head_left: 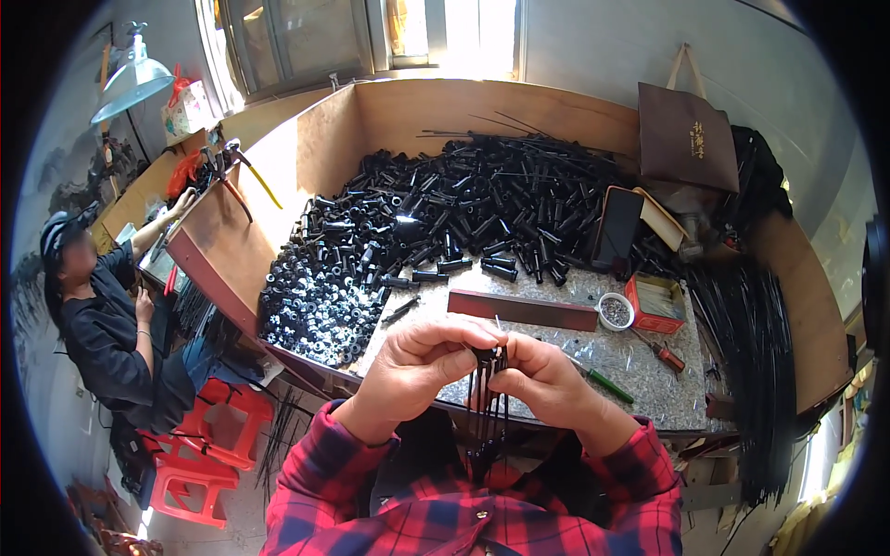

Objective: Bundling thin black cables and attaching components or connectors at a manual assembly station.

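fingers point(452, 365) of the left hand point(410, 363) and right hand point(549, 378) pinch what look like thin black sticks point(479, 387) near the speckled surface point(603, 357).

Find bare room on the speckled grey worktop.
Bare worktop: between the green-handled tool and red-handled tool; smaller, between the dark-red flat bar and green-handled tool. Crowded: back and left, glossy black tubular parts; right, long black rods.

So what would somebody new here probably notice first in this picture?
Probably the big heap of black tubular parts, spread across the back of the bench. Next, at lower centre, the left hand and right hand holding a bundle of thin black strands. The bright red stools at lower left also stand out.
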Available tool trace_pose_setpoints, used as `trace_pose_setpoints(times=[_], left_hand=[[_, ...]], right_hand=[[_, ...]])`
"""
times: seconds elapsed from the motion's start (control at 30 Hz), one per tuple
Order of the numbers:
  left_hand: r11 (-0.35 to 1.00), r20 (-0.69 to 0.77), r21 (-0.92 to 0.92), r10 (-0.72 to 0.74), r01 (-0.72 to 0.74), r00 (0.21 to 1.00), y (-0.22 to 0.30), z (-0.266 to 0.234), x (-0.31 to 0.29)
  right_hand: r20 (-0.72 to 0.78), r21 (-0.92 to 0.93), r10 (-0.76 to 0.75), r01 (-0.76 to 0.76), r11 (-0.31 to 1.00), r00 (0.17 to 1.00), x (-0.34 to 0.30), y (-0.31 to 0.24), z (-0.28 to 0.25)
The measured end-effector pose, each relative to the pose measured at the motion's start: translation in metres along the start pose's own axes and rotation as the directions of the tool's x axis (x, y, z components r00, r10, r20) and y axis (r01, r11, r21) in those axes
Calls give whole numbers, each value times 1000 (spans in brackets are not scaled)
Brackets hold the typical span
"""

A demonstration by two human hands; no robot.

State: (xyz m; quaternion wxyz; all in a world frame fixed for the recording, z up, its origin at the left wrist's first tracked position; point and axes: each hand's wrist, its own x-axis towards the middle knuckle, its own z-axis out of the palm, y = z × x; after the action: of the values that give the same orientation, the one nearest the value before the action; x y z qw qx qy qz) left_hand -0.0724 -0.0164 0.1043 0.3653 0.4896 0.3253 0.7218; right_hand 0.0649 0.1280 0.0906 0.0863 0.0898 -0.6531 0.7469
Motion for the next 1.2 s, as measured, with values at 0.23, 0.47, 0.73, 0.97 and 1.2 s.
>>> trace_pose_setpoints(times=[0.23,0.47,0.73,0.97,1.2], left_hand=[[995,-151,84,59,-47,987,3,13,6],[983,-96,181,47,-29,994,9,6,-6],[995,3,68,74,-74,997,-9,4,-5],[995,-19,48,84,-83,996,-5,-5,-5],[996,-9,28,91,-90,996,-11,-1,-8]], right_hand=[[-61,-59,-32,28,998,998,4,-3,0],[-160,-113,5,-24,993,987,7,-22,29],[-204,-311,-157,88,946,966,-2,-3,20],[-166,-218,-140,102,971,976,8,-1,22],[-128,-289,-125,84,954,984,0,-2,22]])
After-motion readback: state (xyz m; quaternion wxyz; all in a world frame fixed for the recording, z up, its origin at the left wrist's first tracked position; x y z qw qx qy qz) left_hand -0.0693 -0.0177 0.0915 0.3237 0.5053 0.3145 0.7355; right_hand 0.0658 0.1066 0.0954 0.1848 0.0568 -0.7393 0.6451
